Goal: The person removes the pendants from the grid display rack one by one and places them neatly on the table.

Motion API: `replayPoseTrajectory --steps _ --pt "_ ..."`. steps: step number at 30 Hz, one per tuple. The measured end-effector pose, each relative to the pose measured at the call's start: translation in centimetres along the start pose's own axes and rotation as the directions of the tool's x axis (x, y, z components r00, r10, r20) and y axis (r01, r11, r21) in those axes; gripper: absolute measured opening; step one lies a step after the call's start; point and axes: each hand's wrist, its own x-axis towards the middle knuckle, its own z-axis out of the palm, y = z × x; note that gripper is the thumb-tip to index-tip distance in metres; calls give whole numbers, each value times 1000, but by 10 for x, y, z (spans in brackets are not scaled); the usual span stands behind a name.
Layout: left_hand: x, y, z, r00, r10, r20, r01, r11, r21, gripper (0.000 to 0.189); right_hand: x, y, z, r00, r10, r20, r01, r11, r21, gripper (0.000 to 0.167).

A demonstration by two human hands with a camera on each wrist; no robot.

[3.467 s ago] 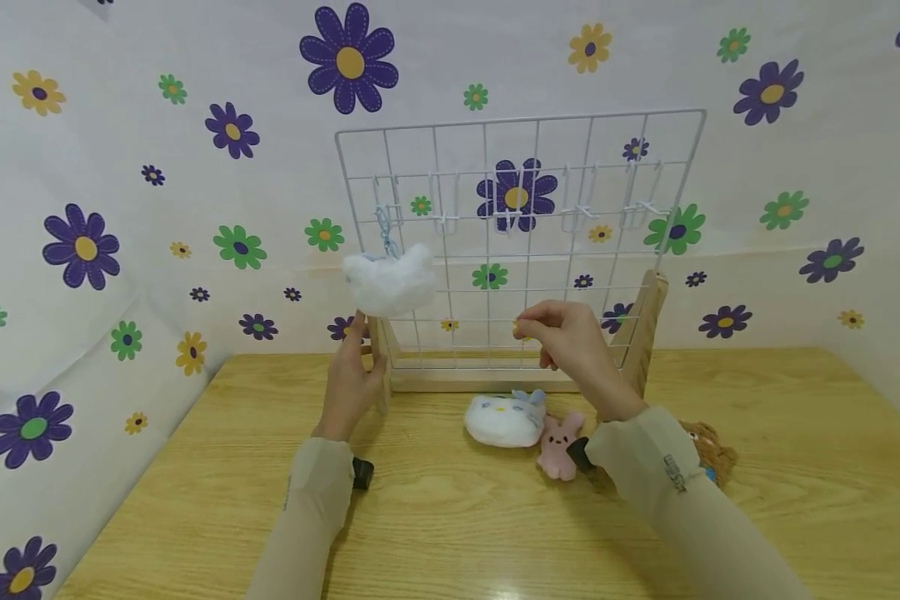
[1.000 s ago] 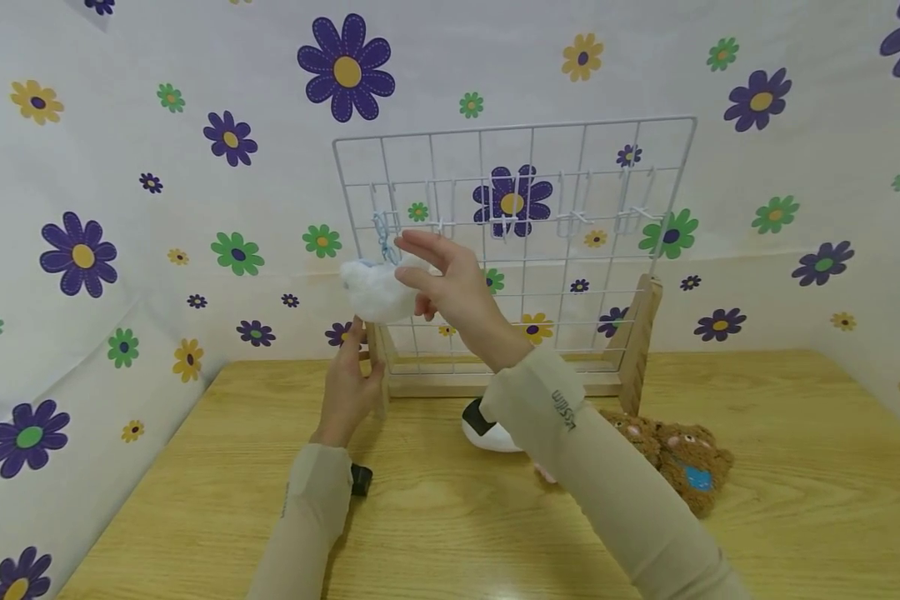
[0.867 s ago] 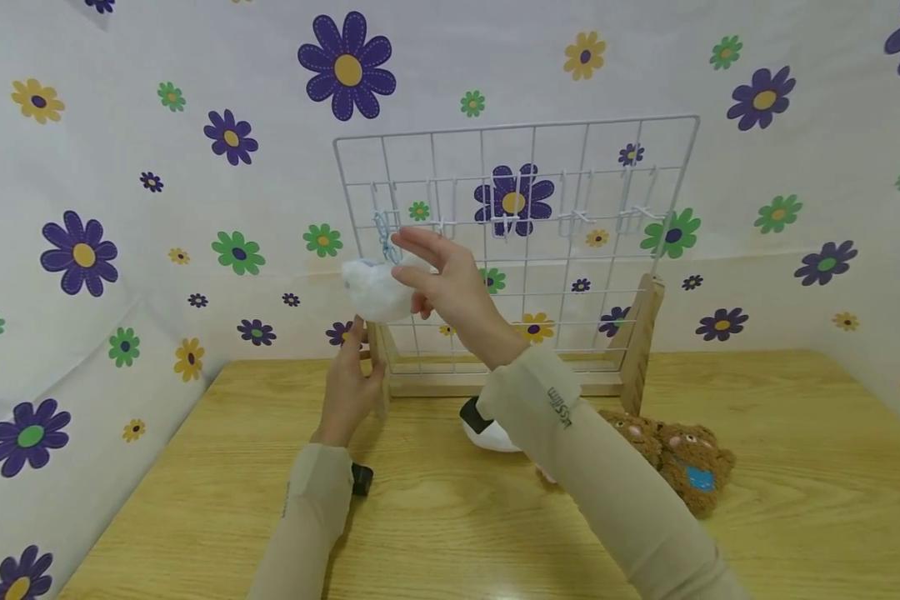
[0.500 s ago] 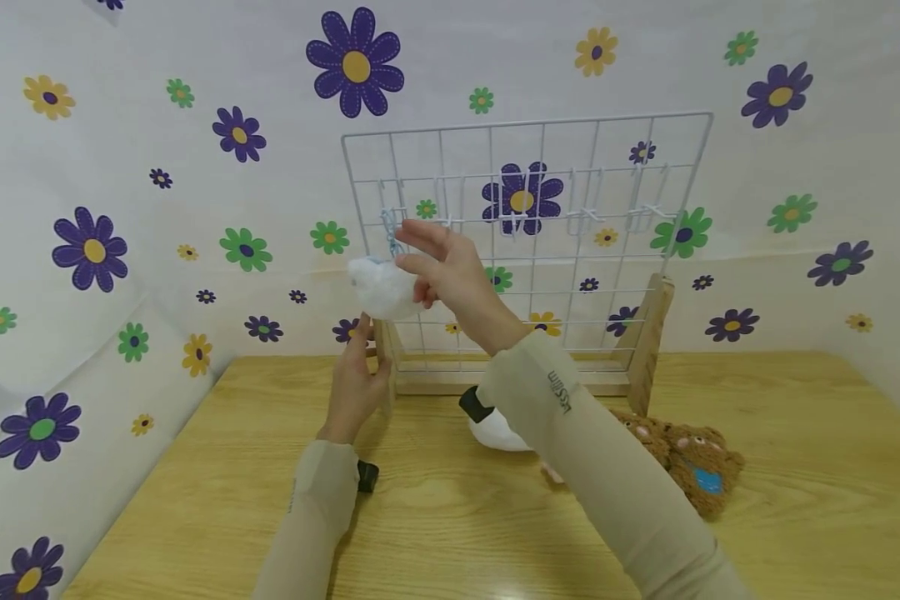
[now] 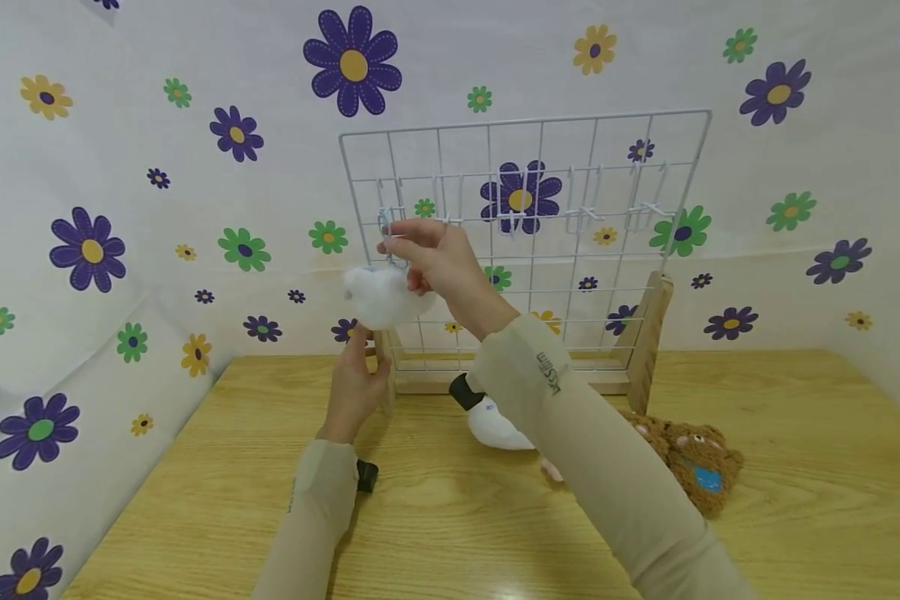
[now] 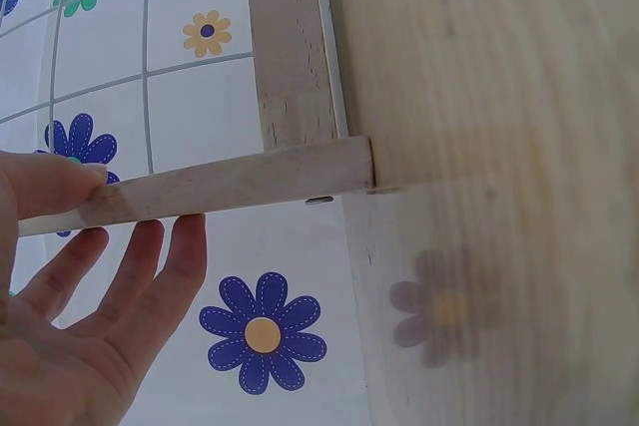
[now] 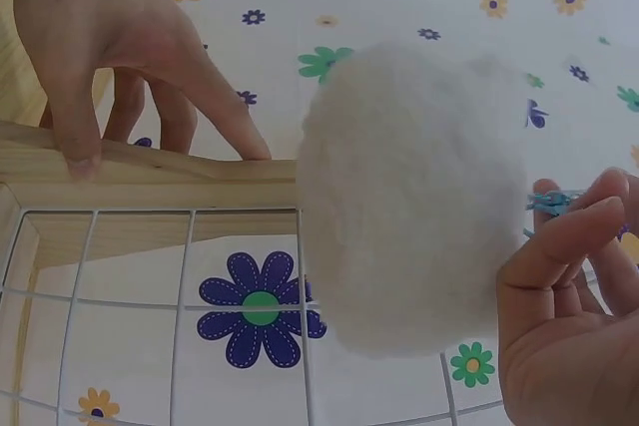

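Observation:
A white plush (image 5: 386,298) hangs at the left side of the white wire grid rack (image 5: 528,292), its back turned toward the head camera. My right hand (image 5: 450,267) pinches the light blue chain (image 7: 554,203) above the plush between thumb and fingers. The chain's upper end lies at the leftmost hook (image 5: 388,196). Lower left, my left hand (image 5: 354,383) grips the rack's wooden side post (image 6: 230,179), thumb on one side and fingers on the other. From the right wrist, the plush hides part of that post.
On the wooden table (image 5: 435,533), a second white plush (image 5: 495,427) and a pink plush (image 5: 551,469) lie partly behind my right sleeve. Brown bear plushes (image 5: 705,467) lie to the right. More white hooks (image 5: 585,208) run along the grid. A flower-print cloth (image 5: 142,250) stands behind.
My right hand has come left from in front of the grid's right part to the plush, and its fingers have closed on the chain. The left hand stays on the post.

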Motion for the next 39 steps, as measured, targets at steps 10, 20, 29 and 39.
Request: replayPoseTrajectory --steps 10,20,29,39 --pt "2 3 -3 998 -65 25 64 998 26 85 2 -2 4 999 -32 -34 34 998 50 26" --pt "2 4 -2 999 -47 27 47 999 5 81 -2 -4 4 996 -58 -61 62 995 73 21" --pt "2 2 -2 999 -46 6 46 999 13 79 -12 -2 5 996 -85 -29 84 996 -30 19" --pt "1 1 -1 1000 -19 -4 19 1000 -2 79 -23 13 2 998 -65 -25 61 991 -119 20"
